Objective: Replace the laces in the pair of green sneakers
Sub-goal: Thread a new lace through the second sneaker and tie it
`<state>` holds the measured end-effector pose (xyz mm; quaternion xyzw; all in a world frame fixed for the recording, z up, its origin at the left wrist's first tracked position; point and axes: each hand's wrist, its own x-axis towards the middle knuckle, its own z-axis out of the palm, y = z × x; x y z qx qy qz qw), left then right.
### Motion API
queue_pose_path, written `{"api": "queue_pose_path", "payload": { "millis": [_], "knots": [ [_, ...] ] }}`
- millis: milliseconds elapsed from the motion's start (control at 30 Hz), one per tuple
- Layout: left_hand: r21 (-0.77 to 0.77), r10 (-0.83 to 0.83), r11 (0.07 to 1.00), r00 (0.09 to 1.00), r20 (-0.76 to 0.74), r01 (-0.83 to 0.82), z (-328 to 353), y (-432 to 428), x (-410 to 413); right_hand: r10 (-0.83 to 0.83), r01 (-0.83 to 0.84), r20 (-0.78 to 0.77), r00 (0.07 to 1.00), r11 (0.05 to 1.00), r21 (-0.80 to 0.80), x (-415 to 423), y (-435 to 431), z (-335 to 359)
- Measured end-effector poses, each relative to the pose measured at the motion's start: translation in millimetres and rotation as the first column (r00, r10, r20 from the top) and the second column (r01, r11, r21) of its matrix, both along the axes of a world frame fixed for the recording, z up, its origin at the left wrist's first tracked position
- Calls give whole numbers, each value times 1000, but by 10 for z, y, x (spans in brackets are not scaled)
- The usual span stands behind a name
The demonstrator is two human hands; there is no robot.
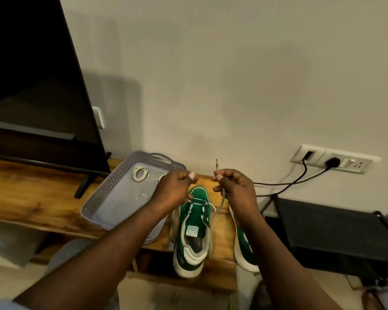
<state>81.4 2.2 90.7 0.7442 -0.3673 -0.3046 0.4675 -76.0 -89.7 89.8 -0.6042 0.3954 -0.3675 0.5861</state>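
A home living room: television (38,81) on a wooden stand (31,198), wall sockets (336,161).

Sneaker A (192,231): green, white sole, upright on wooden shelf (31,198), heel overhanging
Sneaker B (244,260): alongside, partly hidden
Lace (222,198): pale, in front eyelets, ends raised
Spare lace (140,173): coiled in tray (94,199)

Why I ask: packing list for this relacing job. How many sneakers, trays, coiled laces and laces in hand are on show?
green sneakers: 2 (left one, right one)
tray: 1
coiled lace: 1
held lace, in the right hand: 1
Total: 5
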Motion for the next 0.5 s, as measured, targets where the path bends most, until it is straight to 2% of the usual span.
{"api": "queue_pose_path", "payload": {
  "millis": [133, 267, 367, 500],
  "knots": [
    [133, -67, 990, 994, 92, 54, -373, -130, 67, -15, 20, -67, 998, 997, 71, 24, -80, -374],
    [279, -180, 955, 946, 270, 103, -679, -279, 179, -25, 40, -253, 967, 998, 52, 38, -138, -779],
    [391, -288, 914, 851, 438, 107, -899, -384, 200, 2, -20, -409, 912, 999, -41, 32, -67, -980],
    [501, -360, 865, 715, 599, 15, -1086, -511, 173, 1, -51, -502, 865, 995, -85, 61, -5, -1128]
  ]
}}
